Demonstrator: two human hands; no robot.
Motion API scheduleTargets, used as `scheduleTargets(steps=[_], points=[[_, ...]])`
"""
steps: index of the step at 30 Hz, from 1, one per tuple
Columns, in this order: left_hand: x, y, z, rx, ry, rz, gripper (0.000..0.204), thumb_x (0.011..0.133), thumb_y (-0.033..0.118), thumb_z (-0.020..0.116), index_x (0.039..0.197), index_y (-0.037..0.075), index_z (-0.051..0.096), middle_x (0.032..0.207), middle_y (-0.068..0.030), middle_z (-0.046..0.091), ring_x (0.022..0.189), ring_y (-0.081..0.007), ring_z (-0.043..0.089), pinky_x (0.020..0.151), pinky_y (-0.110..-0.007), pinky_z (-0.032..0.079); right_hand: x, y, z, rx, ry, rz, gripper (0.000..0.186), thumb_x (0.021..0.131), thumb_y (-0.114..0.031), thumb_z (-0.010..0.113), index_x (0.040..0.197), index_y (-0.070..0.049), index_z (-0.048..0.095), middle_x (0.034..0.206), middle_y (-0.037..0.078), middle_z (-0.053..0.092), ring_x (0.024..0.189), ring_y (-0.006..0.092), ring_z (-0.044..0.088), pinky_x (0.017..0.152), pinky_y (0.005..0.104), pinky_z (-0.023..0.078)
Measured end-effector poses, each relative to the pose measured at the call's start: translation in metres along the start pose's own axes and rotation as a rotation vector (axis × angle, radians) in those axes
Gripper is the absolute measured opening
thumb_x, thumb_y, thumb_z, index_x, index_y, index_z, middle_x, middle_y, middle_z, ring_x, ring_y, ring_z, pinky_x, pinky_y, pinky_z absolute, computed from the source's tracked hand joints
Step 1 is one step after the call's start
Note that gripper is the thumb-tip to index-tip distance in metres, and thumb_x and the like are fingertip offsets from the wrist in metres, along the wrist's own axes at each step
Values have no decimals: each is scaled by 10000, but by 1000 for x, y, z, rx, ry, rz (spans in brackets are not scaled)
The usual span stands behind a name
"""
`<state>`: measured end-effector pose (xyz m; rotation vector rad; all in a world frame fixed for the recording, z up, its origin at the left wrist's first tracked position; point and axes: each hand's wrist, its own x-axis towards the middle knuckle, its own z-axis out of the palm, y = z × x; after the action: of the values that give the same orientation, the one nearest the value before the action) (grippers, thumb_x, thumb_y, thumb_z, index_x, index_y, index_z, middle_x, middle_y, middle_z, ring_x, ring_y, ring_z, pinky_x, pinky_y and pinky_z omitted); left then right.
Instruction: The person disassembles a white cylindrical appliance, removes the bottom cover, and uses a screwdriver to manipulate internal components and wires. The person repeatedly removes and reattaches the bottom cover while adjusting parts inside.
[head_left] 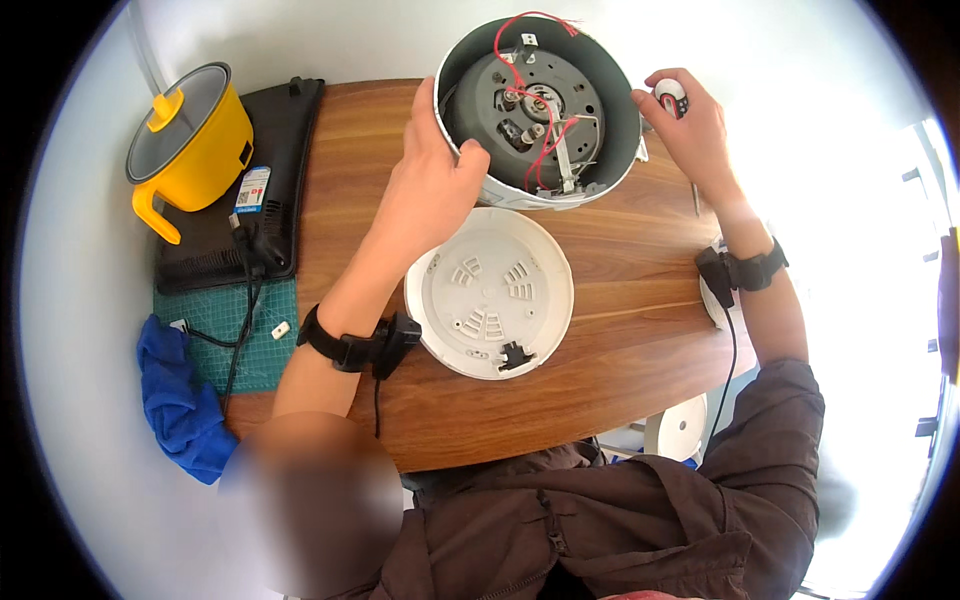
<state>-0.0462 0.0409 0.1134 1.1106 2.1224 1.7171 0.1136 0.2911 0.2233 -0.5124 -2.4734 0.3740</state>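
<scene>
My left hand (432, 180) grips the left side of a round rice cooker body (625, 165), its thumb near the rim. The body is tilted, its open underside facing me. Inside are a dark metal pan, a bracket and loose red wires (548, 150). At the right rim, my right hand (697, 130) has its fingertips by the edge, with a screwdriver (672, 92) in its grasp. The white and dark handle end shows above the fingers, and the thin shaft points down below the palm. Just below the body lies a round white base cover (490, 290) with vent slots and a black clip.
A yellow electric pot (195, 150) with a lid stands on a black flat case (225, 235) at left. A green cutting mat (265, 350), a small white connector (281, 329), black cables and a blue cloth (182, 400) lie nearer. A white round part (682, 425) is below the table's front edge.
</scene>
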Motion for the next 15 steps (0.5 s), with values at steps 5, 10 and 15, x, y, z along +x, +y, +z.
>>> scheduleTargets(steps=[5, 10, 15], points=[[2, -2, -10, 39, -90, -45, 799, 962, 362, 507, 1599, 8, 180, 1497, -342, 449, 1295, -501, 550, 1090, -498, 439, -11, 1, 0, 187, -226, 360, 597, 900, -581, 738, 1163, -47, 690, 686, 22, 628, 586, 95, 607, 514, 262, 505], [3, 11, -22, 136, -185, -170, 784, 977, 388, 524, 1592, 28, 198, 1461, -327, 499, 1254, -498, 584, 1086, -499, 444, -18, -8, 2, 234, -434, 432, 593, 930, -605, 687, 1026, -20, 719, 723, 56, 670, 554, 93, 585, 484, 253, 486], [2, 31, -25, -212, -271, -493, 699, 1005, 264, 510, 1590, 46, 195, 1383, -202, 591, 1125, -408, 686, 1071, -468, 486, -19, -4, 5, 498, -559, 577, 450, 953, -470, 685, 967, -21, 723, 787, 96, 727, 538, 95, 561, 474, 273, 480]])
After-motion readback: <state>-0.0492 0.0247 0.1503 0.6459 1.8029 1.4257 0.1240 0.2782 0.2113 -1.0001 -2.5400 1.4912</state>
